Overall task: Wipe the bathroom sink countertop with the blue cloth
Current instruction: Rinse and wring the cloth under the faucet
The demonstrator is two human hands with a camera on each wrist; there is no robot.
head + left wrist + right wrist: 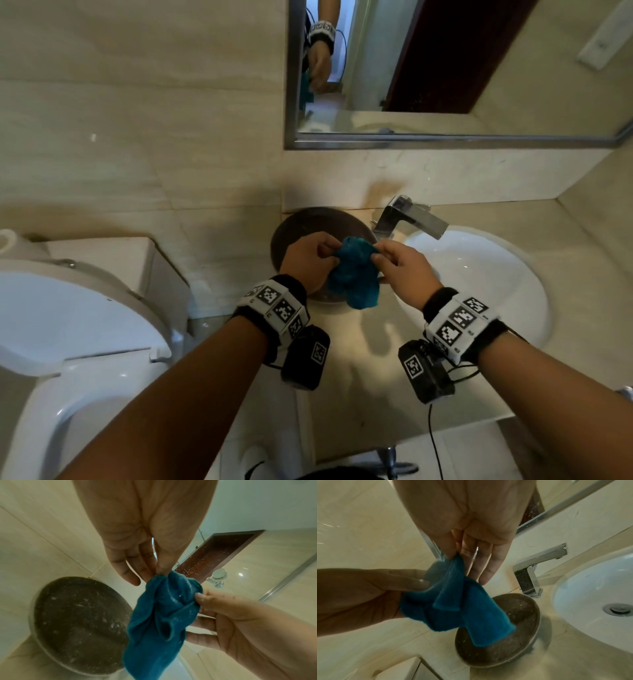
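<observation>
A crumpled blue cloth [356, 274] hangs in the air between both hands, above a dark round tray [298, 226] on the beige countertop [363, 363]. My left hand [310, 255] pinches the cloth's upper left part [164, 577] between thumb and fingers. My right hand [399, 263] pinches its upper right corner [453, 561], the other fingers held straight. The cloth [159, 622] droops down in folds, and its lower end [488, 635] hangs free over the tray [513, 649].
A white basin [496, 274] is set in the countertop at the right, with a chrome faucet [407, 216] behind it. A toilet [68, 325] stands at the left. A mirror [445, 68] hangs on the wall above.
</observation>
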